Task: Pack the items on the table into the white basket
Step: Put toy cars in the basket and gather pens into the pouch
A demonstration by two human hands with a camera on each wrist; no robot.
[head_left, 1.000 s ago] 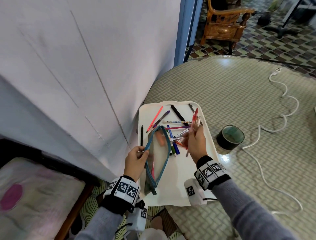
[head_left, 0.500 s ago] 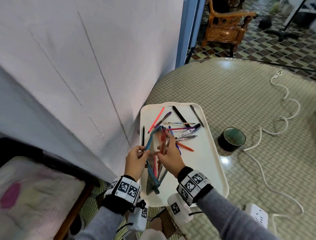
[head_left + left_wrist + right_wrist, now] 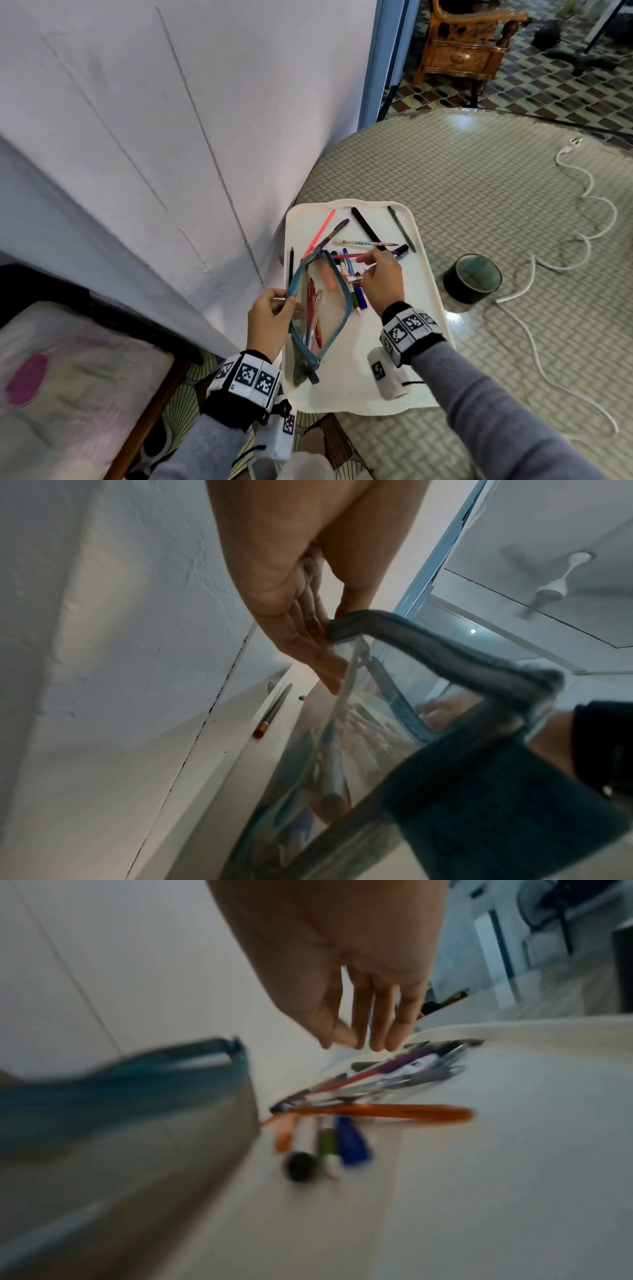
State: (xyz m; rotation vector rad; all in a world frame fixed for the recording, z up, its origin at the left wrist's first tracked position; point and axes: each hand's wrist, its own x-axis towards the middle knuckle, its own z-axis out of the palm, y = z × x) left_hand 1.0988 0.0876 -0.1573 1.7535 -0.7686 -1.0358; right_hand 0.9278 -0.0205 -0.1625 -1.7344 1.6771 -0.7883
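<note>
Head view: a clear pencil pouch (image 3: 320,317) with blue trim is standing open on the white tray (image 3: 424,308) — the left hand (image 3: 270,322) is pinching its rim. Pens (image 3: 313,315) are sitting inside. The right hand (image 3: 382,284) is hovering over loose pens (image 3: 356,291) beside it — fingers relaxed, grasping nothing.

Head view is pretty evenly lit, soft daylight, with glare spots on the shiny woven-pattern round table (image 3: 513,192) at 1 o'clock and 4 o'clock. Edges bow from the wide lens. Left wrist view's dimmer, the clear blue-trimmed zip pouch (image 3: 462,764) out of focus up close. Right wrist view is smeared with motion blur, scattered coloured pens (image 3: 377,1096) streaky.
</note>
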